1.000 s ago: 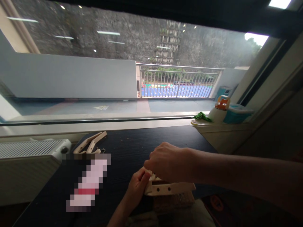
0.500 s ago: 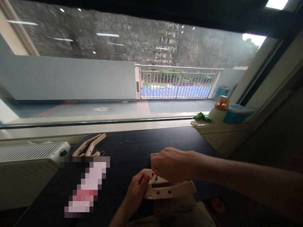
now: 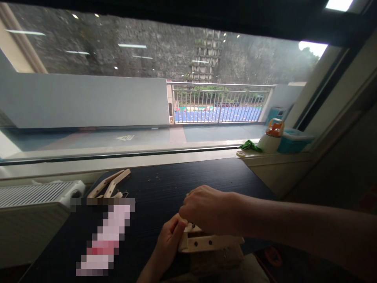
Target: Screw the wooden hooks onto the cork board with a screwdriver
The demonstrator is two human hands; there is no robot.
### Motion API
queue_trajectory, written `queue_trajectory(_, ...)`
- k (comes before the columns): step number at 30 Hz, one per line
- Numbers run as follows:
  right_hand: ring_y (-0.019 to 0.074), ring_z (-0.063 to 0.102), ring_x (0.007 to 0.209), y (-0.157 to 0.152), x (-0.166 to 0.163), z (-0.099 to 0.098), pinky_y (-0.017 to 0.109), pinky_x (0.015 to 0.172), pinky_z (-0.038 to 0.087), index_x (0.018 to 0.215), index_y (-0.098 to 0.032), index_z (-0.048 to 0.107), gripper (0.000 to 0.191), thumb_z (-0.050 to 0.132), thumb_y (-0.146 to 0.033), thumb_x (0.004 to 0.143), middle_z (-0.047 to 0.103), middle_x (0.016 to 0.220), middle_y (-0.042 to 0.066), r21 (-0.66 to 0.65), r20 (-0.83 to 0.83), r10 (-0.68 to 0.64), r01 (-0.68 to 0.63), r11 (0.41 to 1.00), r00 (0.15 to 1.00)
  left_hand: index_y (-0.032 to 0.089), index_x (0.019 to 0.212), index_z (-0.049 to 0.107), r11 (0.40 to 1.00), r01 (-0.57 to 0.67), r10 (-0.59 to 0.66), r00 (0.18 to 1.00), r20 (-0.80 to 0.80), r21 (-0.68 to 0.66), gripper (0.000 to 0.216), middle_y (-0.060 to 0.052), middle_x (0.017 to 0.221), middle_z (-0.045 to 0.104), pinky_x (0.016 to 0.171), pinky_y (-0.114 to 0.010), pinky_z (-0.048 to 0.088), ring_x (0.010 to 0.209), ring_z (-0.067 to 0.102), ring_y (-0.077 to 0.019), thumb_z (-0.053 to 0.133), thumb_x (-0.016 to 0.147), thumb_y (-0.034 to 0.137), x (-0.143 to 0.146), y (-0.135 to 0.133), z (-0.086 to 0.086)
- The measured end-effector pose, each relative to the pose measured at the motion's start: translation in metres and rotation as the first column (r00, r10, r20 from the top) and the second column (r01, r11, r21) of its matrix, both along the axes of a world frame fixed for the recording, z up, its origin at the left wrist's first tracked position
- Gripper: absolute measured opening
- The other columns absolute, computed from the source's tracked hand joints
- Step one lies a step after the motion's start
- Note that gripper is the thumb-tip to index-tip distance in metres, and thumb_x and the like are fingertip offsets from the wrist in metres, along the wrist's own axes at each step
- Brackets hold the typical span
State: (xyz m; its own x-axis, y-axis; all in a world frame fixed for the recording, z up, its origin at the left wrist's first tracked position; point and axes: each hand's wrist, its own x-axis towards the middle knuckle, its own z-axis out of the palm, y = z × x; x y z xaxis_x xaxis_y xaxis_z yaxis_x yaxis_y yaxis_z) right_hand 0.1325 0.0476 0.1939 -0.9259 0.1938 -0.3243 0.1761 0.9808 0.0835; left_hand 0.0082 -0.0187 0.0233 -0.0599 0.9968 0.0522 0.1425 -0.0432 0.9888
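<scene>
Near the table's front edge is a small wooden frame [image 3: 216, 242], pale and smooth, with two dark round screw heads or holes in its near bar. My left hand [image 3: 169, 237] is wrapped round the frame's left end. Over the frame, my right hand [image 3: 203, 208] is closed, knuckles up and fingertips out of sight. What it holds, if anything, is hidden. Just below its fingers a small dark metal screw or pin [image 3: 193, 225] shows on the frame. A rougher, darker wooden piece [image 3: 218, 257] lies beneath the near bar.
On the dark table [image 3: 153, 220], several shaped wooden pieces [image 3: 110, 184] lie at the far left, behind a pixelated pink patch [image 3: 110, 232]. The sill holds a green cloth [image 3: 250, 146], a white-and-orange container [image 3: 271, 137] and a teal box [image 3: 295, 141]. A white radiator [image 3: 41, 194] stands left.
My right hand has shifted slightly left and now covers more of the frame's left corner. My left hand keeps its grip. The whole view has moved a little.
</scene>
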Motion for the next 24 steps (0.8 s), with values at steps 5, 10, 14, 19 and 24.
queue_trajectory(5,0.0204,0.065,0.072,0.008,0.009,-0.005,0.026,0.047,0.032,0.084,-0.012,0.066,0.015,0.053,-0.013,0.074,0.069,0.080,0.008,-0.045,-0.028,-0.078,0.077,0.996,0.997,0.015,0.080,0.060,0.999,0.039,-0.039,0.999,0.010,0.020,0.040,-0.001,0.072,0.059,0.064,-0.023,0.041,0.071,0.051,-0.0173,0.043,0.084,0.050,0.000,0.002,0.001)
queue_trajectory(10,0.0206,0.065,0.075,0.011,0.013,-0.006,0.026,0.051,0.034,0.083,-0.014,0.066,0.018,0.050,-0.022,0.081,0.070,0.078,0.008,-0.079,-0.063,-0.153,0.148,0.986,0.986,0.015,0.085,0.061,0.998,0.056,-0.056,0.998,0.003,0.023,0.040,-0.003,0.075,0.060,0.067,-0.024,0.041,0.075,0.052,-0.0192,0.041,0.085,0.050,0.000,0.002,0.003)
queue_trajectory(14,0.0222,0.065,0.074,0.006,0.009,0.000,0.026,0.051,0.036,0.084,-0.014,0.067,0.019,0.052,-0.026,0.079,0.070,0.079,0.010,-0.010,-0.030,-0.148,0.148,0.989,0.988,0.015,0.082,0.060,0.999,0.040,-0.040,0.999,0.016,0.021,0.039,-0.001,0.070,0.057,0.064,-0.023,0.040,0.070,0.050,-0.0175,0.043,0.084,0.050,0.001,0.001,0.004)
queue_trajectory(19,0.0201,0.064,0.070,-0.001,0.004,0.012,0.025,0.047,0.035,0.080,-0.015,0.067,0.014,0.055,-0.013,0.073,0.069,0.074,0.006,0.002,0.015,-0.036,0.036,0.999,0.999,0.016,0.072,0.057,1.000,0.004,-0.004,1.000,0.017,0.012,0.042,0.001,0.065,0.054,0.058,-0.022,0.038,0.063,0.047,-0.0149,0.045,0.082,0.055,0.001,0.000,0.002)
queue_trajectory(24,0.0189,0.064,0.070,0.001,0.006,0.003,0.025,0.046,0.031,0.074,-0.012,0.065,0.010,0.055,-0.010,0.073,0.068,0.074,0.006,-0.014,-0.037,0.020,-0.021,1.000,0.999,0.015,0.073,0.058,1.000,0.000,0.000,1.000,-0.009,0.011,0.043,0.000,0.067,0.057,0.061,-0.022,0.040,0.068,0.049,-0.0167,0.044,0.082,0.055,0.000,0.000,0.001)
